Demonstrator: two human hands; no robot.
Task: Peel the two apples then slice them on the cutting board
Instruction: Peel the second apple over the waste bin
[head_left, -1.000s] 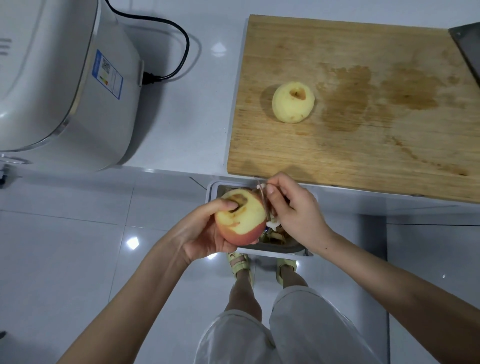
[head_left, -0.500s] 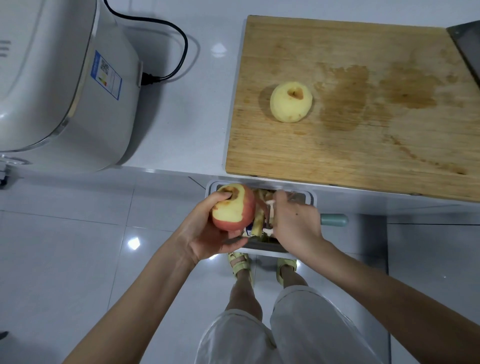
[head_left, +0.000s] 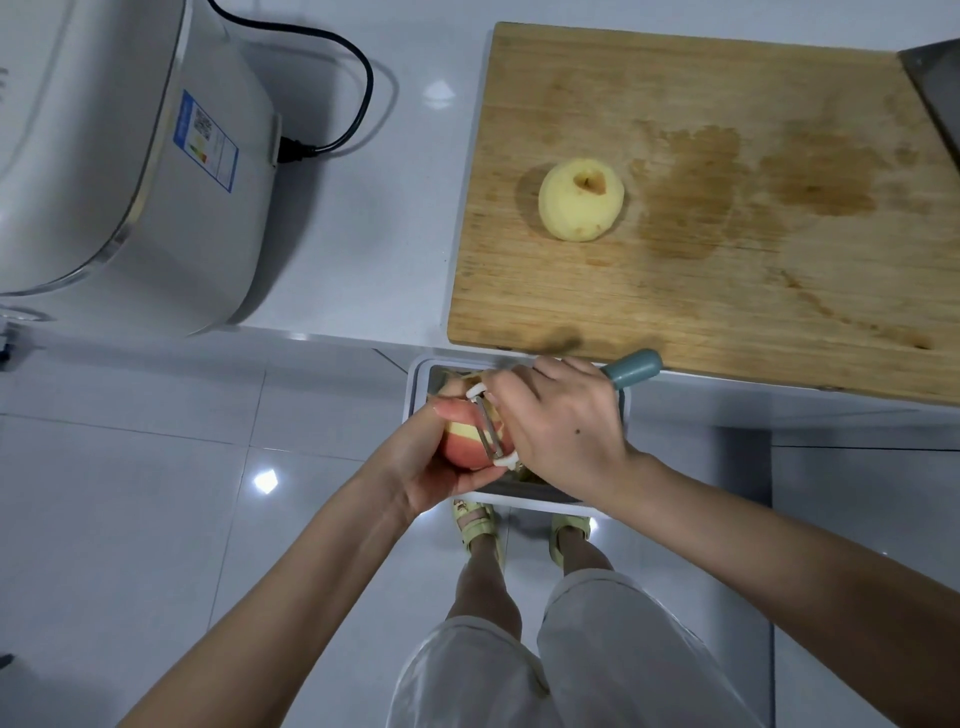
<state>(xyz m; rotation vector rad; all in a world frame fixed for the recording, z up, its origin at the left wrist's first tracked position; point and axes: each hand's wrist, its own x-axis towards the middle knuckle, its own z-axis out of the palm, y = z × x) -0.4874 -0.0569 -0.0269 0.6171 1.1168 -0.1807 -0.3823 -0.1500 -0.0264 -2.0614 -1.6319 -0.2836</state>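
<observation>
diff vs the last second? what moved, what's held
The right hand brought the peeler from beside the red apple back onto it; the blade now lies against its side. No grip changed: the left hand holds that apple above the bin throughout. The peeled apple sits unmoved on the cutting board.

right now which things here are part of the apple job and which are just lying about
In the job: half-peeled apple in the left hand; peeler in the right hand; peeled apple on the cutting board; bin below the hands.
Lying about: white appliance; its black cord, on the counter.
</observation>
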